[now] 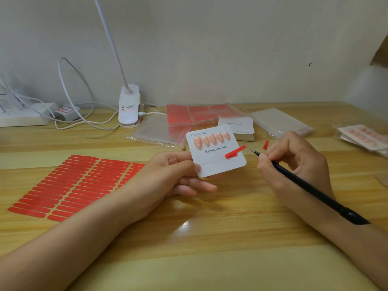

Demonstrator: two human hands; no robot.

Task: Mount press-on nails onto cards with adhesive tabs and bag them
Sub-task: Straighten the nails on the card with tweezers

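Red strip [235,152] half-peeled on card [217,153], tip of pick [302,182] at its free end. Left hand [170,177] pinches card's lower left corner; right hand [294,156] grips pick. Strip light, floppy, likely sticky (catch by very end). Card thin, bendable; hold edges, clear of nails [212,140].

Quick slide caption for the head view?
Left hand holds nail card; right hand's tweezers lift red liner.

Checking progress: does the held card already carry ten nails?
No, the card in the left hand shows only five nails, in one row.
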